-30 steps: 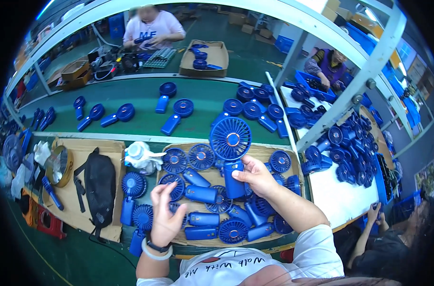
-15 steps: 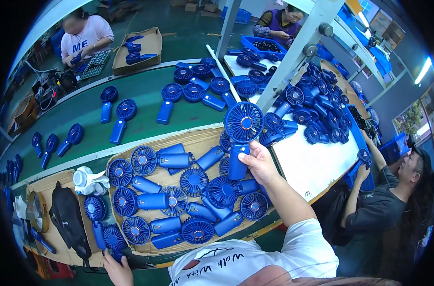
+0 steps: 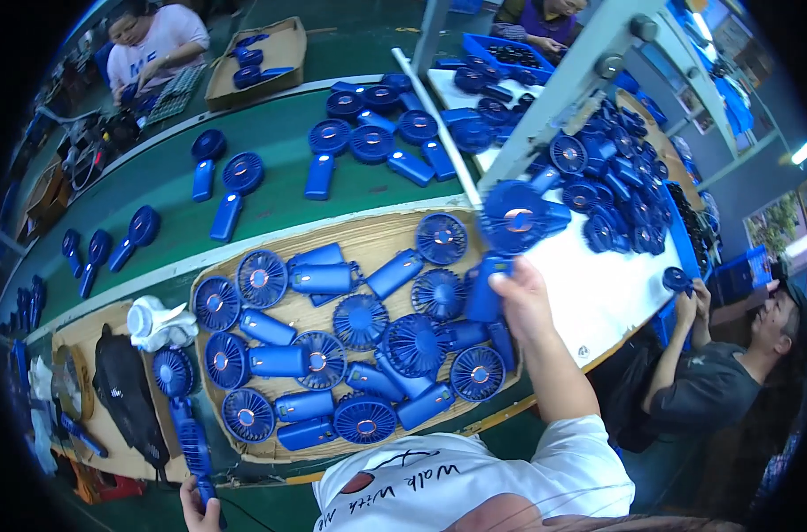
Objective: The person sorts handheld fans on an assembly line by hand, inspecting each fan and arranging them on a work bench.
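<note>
My right hand (image 3: pixel 529 300) grips a blue handheld fan (image 3: pixel 513 218) by its handle, thumb on the front, with the round head up; it is slightly blurred. It hovers over the right end of a cardboard tray (image 3: pixel 381 229) holding several similar fans, some face up, others overlapping. At the lower left, my left hand (image 3: pixel 199 512) closes its thumb and fingers round the near end of another blue fan (image 3: pixel 193 445), seen nearly edge-on. Just beyond that one lies a fan (image 3: pixel 173 372) beside a white object (image 3: pixel 160 324) of unclear kind.
A green conveyor belt (image 3: pixel 279 199) carries several fans behind the tray. Right of a grey metal post (image 3: pixel 563 97), fans are heaped on a white table (image 3: pixel 559 293). A black pouch (image 3: pixel 129 399) lies at left. Co-workers sit across the belt; another person (image 3: pixel 723 372) works at right.
My right hand has carried its fan to the right, tilting it. My left hand, open beside a fan before, has closed on it, and that fan now shows edge-on. The view has shifted slightly.
</note>
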`<state>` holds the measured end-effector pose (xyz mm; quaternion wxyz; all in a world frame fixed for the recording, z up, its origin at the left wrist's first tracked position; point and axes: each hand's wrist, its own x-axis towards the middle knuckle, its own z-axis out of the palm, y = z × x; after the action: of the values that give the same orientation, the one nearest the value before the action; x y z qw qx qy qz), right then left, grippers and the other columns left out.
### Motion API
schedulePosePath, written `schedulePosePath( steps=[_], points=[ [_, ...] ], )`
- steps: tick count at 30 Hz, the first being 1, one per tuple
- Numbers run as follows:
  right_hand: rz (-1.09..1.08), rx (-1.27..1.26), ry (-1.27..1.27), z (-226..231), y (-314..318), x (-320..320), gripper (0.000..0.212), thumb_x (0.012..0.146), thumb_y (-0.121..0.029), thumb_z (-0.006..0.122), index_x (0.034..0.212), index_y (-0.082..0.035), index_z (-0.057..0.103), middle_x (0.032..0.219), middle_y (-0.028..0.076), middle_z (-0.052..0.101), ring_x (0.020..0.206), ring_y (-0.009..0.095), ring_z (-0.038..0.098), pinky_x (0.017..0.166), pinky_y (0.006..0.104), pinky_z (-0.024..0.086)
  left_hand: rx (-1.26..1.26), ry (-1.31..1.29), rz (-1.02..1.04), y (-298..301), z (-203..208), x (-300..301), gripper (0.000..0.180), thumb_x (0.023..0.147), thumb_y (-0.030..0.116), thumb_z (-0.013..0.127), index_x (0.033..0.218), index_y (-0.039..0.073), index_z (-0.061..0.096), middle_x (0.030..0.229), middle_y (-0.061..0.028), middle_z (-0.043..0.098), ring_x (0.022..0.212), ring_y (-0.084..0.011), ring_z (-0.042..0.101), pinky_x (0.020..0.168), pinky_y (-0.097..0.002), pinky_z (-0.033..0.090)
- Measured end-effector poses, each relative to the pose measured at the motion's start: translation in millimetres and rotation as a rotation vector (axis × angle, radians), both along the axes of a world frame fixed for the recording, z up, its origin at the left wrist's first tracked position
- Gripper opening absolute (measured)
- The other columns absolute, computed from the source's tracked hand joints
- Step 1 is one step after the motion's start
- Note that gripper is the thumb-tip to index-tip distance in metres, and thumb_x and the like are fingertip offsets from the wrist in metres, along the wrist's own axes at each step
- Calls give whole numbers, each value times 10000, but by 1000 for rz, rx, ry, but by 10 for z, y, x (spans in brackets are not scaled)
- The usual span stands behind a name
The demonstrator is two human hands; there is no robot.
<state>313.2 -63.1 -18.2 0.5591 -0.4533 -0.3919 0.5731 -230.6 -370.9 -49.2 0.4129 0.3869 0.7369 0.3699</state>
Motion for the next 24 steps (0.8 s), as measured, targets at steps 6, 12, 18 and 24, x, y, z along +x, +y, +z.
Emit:
schedulePosePath(
  steps=[6, 12, 18, 24],
  points=[
    [-541, 83, 243, -165, -134, 776, 244, 894, -142, 519, 1093, -1, 514, 1040, 78, 594, 973, 171, 564, 899, 324, 427, 352, -636, 200, 681, 460, 760, 533, 882, 354, 542, 1253, 14, 364, 1020, -166, 579, 800, -232, 614, 688, -336, 521],
    [-576, -60, 251, -496, -269, 1463, 141, 866, -169, 575, 955, -60, 580, 892, 43, 645, 764, 143, 620, 674, 264, 489, 449, -1146, 89, 1329, 212, 1094, 481, 909, 340, 476, 1198, -38, 407, 1096, -213, 541, 902, -299, 597, 768, -420, 519],
    [-634, -102, 199, -831, -368, 1844, 343, 892, -163, 518, 1164, 40, 479, 1137, 159, 568, 1028, 231, 560, 915, 359, 436, 431, -1316, -47, 1723, 166, 1196, 462, 934, 331, 424, 1250, -3, 382, 1163, -232, 499, 962, -305, 577, 796, -421, 500],
    [-620, -184, 169, -845, -380, 1954, 291, 894, -157, 531, 1116, 29, 508, 1058, 126, 601, 972, 197, 589, 832, 320, 477, 421, -1271, -72, 1901, 182, 1238, 487, 897, 298, 520, 1261, 7, 376, 1169, -206, 510, 980, -283, 577, 813, -403, 496]
  ],
)
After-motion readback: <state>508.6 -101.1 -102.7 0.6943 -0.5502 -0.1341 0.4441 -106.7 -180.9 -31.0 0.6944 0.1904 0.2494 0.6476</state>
